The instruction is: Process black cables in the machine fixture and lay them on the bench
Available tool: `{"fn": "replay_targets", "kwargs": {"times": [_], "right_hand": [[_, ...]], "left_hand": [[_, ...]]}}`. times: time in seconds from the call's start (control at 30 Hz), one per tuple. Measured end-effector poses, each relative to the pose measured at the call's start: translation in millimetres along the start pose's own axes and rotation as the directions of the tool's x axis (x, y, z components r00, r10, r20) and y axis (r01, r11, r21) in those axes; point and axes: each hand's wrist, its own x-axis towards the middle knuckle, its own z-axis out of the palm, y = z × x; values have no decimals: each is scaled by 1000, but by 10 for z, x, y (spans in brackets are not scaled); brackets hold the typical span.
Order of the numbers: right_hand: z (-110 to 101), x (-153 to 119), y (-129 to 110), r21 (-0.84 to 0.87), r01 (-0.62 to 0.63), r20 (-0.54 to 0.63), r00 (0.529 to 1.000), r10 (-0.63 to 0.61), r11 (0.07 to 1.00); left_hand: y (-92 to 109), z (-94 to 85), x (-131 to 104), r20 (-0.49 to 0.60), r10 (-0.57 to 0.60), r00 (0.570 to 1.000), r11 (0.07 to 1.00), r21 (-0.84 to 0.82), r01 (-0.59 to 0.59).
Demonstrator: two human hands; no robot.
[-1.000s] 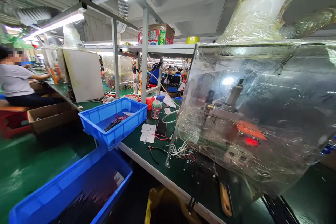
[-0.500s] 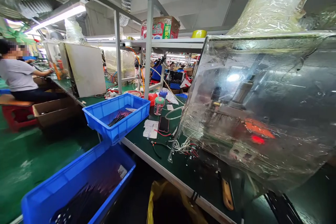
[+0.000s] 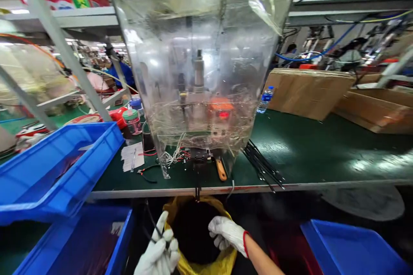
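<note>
My left hand (image 3: 158,250), in a white glove, is closed around thin black cables (image 3: 151,219) that stick up past the fingers. To its right, my right hand (image 3: 223,232) wears a white glove with a red cuff. Its fingers are curled over a yellow bag-lined bin (image 3: 227,262), and whatever they may hold is hidden. Above the hands, at the bench edge, a machine stands behind a clear plastic hood (image 3: 206,77). A wooden-handled tool (image 3: 221,169) lies in front of it. A bundle of black cables (image 3: 263,165) rests to the right of the hood.
Blue bins (image 3: 97,148) stand at the left, one above another, and a blue bin (image 3: 351,245) sits low at the right. Paper with a pen (image 3: 133,157) and pliers (image 3: 145,171) lie on the bench. Cardboard boxes (image 3: 306,94) and a water bottle (image 3: 265,99) are further right.
My view has swung right, so the hood is now in front of me. Both gloved hands have come into view, the left with black cables in it.
</note>
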Motion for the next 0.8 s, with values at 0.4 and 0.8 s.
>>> {"fn": "replay_targets", "kwargs": {"times": [0.4, 0.8], "right_hand": [[-1725, -952, -1902, -745, -78, -568, 595, -568, 662], [-2177, -276, -2196, -820, -323, -561, 621, -548, 473]], "left_hand": [[103, 936, 1018, 107, 43, 993, 999, -27, -41], [7, 1146, 915, -50, 59, 997, 650, 760, 0]]}}
